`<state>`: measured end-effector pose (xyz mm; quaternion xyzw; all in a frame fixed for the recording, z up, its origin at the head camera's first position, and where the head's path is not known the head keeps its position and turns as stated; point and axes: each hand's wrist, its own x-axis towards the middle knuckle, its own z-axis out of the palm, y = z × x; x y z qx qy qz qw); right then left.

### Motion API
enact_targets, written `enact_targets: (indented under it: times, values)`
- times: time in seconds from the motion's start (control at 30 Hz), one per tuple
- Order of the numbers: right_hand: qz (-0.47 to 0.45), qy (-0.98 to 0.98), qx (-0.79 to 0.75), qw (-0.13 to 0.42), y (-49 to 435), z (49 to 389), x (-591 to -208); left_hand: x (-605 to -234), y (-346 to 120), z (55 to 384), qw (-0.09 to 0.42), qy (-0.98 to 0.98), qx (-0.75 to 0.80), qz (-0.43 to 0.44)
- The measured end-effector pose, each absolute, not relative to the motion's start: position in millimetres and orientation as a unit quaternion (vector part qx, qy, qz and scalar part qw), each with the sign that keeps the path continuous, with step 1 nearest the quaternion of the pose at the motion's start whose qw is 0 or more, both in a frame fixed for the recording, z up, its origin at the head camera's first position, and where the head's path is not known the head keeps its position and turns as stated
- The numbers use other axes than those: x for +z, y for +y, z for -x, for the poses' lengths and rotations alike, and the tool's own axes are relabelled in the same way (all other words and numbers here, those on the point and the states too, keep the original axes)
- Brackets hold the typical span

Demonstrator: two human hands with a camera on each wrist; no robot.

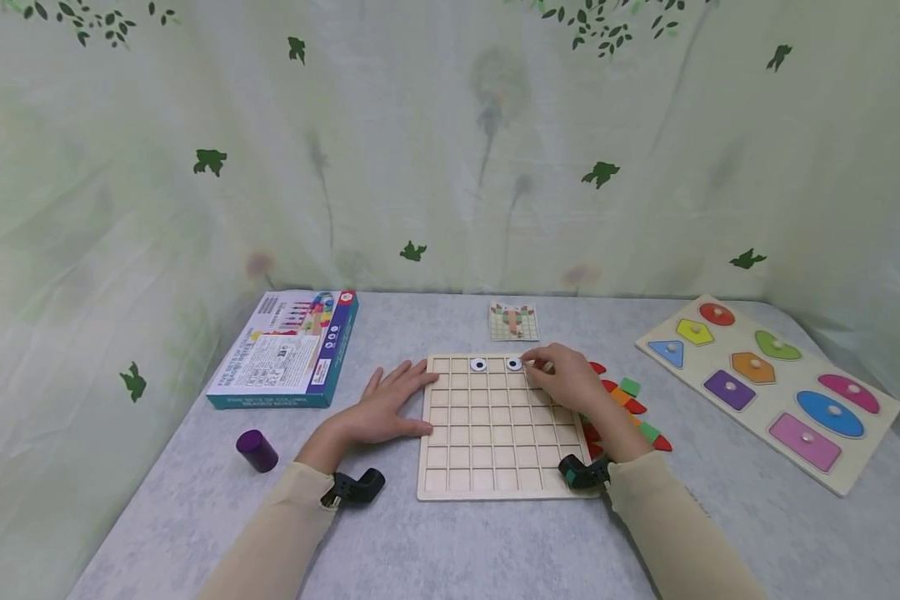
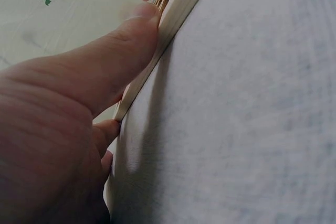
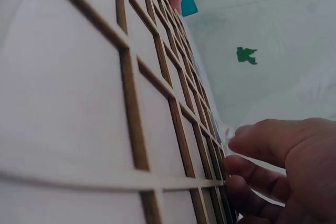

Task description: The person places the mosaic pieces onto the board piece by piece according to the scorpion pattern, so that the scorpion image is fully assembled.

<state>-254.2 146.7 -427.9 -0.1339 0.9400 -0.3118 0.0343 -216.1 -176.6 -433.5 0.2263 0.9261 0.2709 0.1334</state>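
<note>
A wooden grid board (image 1: 495, 433) lies flat on the table between both hands. In its top row sit two black-and-white eye tiles, the left eye tile (image 1: 478, 365) and the right eye tile (image 1: 513, 364). My left hand (image 1: 385, 410) rests at the board's left edge, fingers extended; the left wrist view shows the thumb (image 2: 126, 40) against that edge. With curled fingers, my right hand (image 1: 566, 379) is over the upper right cells, fingertips right beside the right eye tile. I cannot tell whether they pinch anything. Loose red, green and orange tiles (image 1: 630, 387) lie partly hidden behind the right forearm.
A small pattern card (image 1: 513, 322) lies beyond the board. On the left are a boxed set (image 1: 277, 354) and a purple cylinder (image 1: 257, 451). A shape puzzle board (image 1: 776, 433) with knobbed pieces lies to the right. A printed curtain (image 1: 435, 167) hangs behind the table.
</note>
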Motion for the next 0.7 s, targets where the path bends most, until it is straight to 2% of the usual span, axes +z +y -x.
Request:
enact_targets:
  times: [0.27, 0.7]
  values:
    - [0.157, 0.924, -0.344, 0.055, 164, 255, -421, -432, -181, 216, 0.14, 0.923, 0.263, -0.245]
    - [0.06, 0.935, -0.345, 0.055, 206, 260, -404, -430, -181, 215, 0.144, 0.919, 0.258, -0.261]
